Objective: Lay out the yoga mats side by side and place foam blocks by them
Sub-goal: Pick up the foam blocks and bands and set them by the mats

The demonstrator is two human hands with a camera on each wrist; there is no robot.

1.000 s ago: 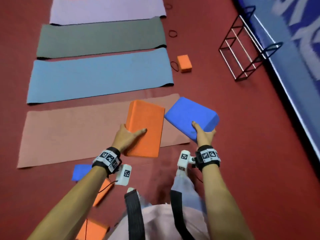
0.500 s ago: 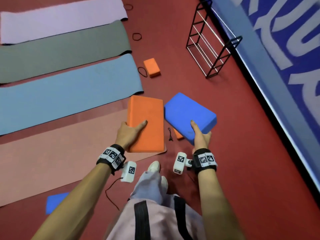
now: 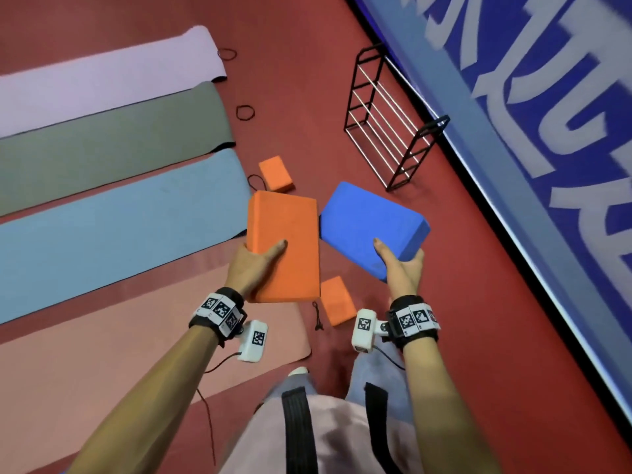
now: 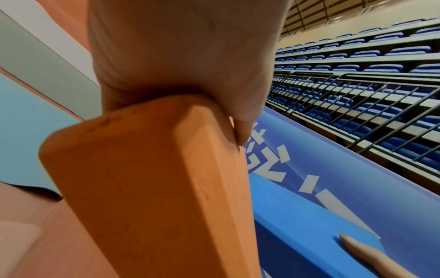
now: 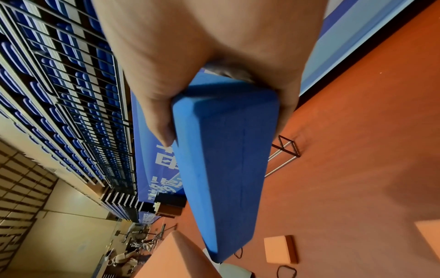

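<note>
Four mats, lilac [image 3: 113, 70], grey-green [image 3: 113, 131], blue [image 3: 113, 230] and salmon [image 3: 102, 364], lie side by side on the red floor [image 3: 478, 302] below you, a black wire rack [image 3: 393, 121] standing by the blue banner wall [image 3: 513, 97], with tiered blue seats behind it. Your left hand [image 3: 251, 268] grips the orange block [image 3: 284, 248] by its near end and your right hand [image 3: 403, 271] grips the blue block [image 3: 369, 224] the same way, both held above the mats' ends. Two smaller orange blocks [image 3: 276, 174] sit on the floor there; the mats run off the left edge, and your fingers beneath both blocks are hidden.
</note>
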